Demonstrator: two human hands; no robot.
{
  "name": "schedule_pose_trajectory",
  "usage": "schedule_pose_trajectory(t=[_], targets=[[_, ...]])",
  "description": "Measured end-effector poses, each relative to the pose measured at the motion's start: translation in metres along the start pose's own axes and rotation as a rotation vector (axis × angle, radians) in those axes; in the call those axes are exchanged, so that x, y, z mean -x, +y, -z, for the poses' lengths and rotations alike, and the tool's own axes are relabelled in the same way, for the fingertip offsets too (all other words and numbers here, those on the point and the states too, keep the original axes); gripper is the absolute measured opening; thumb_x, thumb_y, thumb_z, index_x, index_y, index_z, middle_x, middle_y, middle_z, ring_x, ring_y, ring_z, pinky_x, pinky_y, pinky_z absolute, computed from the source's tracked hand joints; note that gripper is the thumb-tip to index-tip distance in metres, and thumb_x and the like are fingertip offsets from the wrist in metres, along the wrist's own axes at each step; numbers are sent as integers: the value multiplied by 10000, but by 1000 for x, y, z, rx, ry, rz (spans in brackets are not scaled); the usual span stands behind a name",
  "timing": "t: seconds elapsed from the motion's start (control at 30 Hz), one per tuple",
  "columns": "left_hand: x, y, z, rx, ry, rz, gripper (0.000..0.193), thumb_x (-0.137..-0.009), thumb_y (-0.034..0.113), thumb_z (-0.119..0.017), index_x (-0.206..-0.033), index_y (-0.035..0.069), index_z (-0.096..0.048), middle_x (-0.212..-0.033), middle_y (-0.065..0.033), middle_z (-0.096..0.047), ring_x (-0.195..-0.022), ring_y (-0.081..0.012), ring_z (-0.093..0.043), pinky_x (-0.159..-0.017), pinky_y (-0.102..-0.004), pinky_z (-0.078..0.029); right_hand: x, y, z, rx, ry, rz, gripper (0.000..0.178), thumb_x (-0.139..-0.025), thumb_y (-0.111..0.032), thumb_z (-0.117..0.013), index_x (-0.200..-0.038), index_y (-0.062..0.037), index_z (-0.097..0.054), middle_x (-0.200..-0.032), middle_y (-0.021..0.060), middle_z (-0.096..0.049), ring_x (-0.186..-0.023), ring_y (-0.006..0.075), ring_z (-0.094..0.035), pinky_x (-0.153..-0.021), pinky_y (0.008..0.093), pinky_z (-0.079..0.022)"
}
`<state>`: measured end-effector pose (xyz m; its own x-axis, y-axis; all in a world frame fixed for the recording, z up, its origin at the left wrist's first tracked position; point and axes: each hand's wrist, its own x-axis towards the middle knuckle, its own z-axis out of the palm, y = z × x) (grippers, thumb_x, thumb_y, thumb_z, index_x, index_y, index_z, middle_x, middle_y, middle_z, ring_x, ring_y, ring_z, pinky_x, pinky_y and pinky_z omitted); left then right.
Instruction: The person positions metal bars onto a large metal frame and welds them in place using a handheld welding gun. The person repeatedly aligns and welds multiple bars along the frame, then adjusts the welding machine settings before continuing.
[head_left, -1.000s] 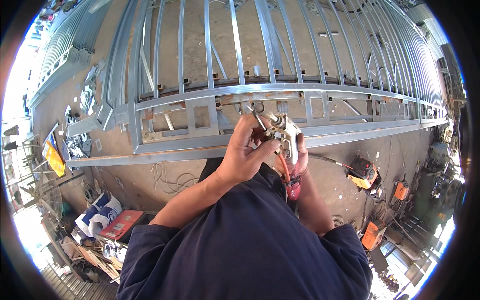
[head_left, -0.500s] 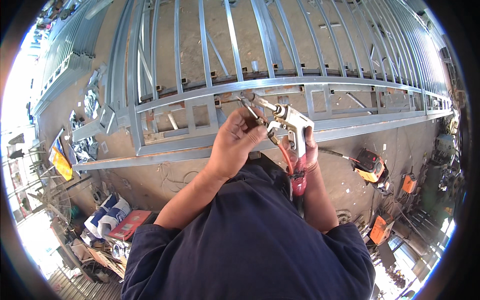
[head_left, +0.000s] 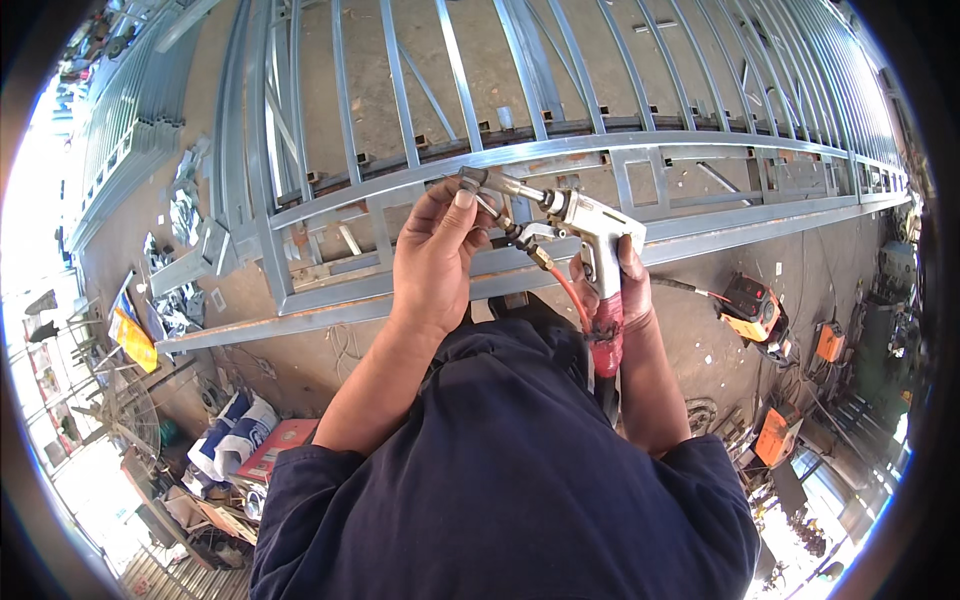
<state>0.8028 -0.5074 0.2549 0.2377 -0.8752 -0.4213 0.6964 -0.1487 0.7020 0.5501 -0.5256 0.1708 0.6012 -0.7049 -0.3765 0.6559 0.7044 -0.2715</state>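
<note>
A white pistol-shaped welding gun [head_left: 600, 224] points left across the middle of the view. My right hand [head_left: 640, 285] is wrapped round its grip, just above the dark red wrapping [head_left: 607, 335] on the handle. At the front end, the thumb and fingers of my left hand [head_left: 432, 250] are closed on the metal nozzle tip [head_left: 473, 180]. Beneath the barrel runs a thin feed tube with a brass fitting [head_left: 542, 257], which joins a red hose [head_left: 570, 295]. What the left fingertips pinch on their far side is hidden.
Beyond my hands lies a large frame of galvanised square tubes [head_left: 650, 140] with many parallel bars. A long metal beam [head_left: 740, 228] crosses nearer me. Orange-and-black machines [head_left: 750, 308] stand at the right. At the left are a red box [head_left: 278, 445] and stacked tubes [head_left: 135, 150].
My left hand has moved left and up from the feed tube to the nozzle tip. The gun and my right hand have shifted slightly right.
</note>
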Motion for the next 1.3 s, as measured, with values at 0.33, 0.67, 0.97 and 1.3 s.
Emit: schedule_pose_trajectory(t=[0.33, 0.67, 0.97, 1.3], targets=[[-6, 1, 8, -45, 22, -6, 101, -1039, 179, -695, -1103, 102, -689, -954, -4, -700, -840, -117, -650, -779, -281, -529, -2, -2, -5, 38, 21, -17, 827, -937, -587, -711, -1445, 35, -514, -940, 271, -709, -556, 285, -706, -434, 339, -586], [-10, -4, 11, -107, 118, -17, 108, -1048, 221, -688, -1080, 119, -671, -929, 18, -678, -822, -104, -645, -766, -273, -529, -4, -3, -2, 143, 70, -13, 838, -892, -598, -761, -1420, 16, -544, -933, 254, -708, -567, 277, -703, -454, 320, -580], [-8, -3, 16, -127, 134, -2, 130, -1042, 211, -697, -1107, 102, -670, -983, -39, -729, -827, -109, -658, -766, -275, -533, -1, -7, -10, 189, 45, -22, 722, -902, -561, -773, -1299, 16, -596, -942, 239, -722, -607, 266, -722, -518, 318, -597], [-3, -1, 20, -174, 107, -21, 170, -1033, 199, -707, -1135, 66, -680, -998, -62, -743, -840, -122, -676, -766, -285, -538, 1, -2, 0, 132, 24, -38, 720, -902, -552, -774, -1313, 10, -592, -967, 255, -712, -628, 285, -725, -508, 333, -596]])
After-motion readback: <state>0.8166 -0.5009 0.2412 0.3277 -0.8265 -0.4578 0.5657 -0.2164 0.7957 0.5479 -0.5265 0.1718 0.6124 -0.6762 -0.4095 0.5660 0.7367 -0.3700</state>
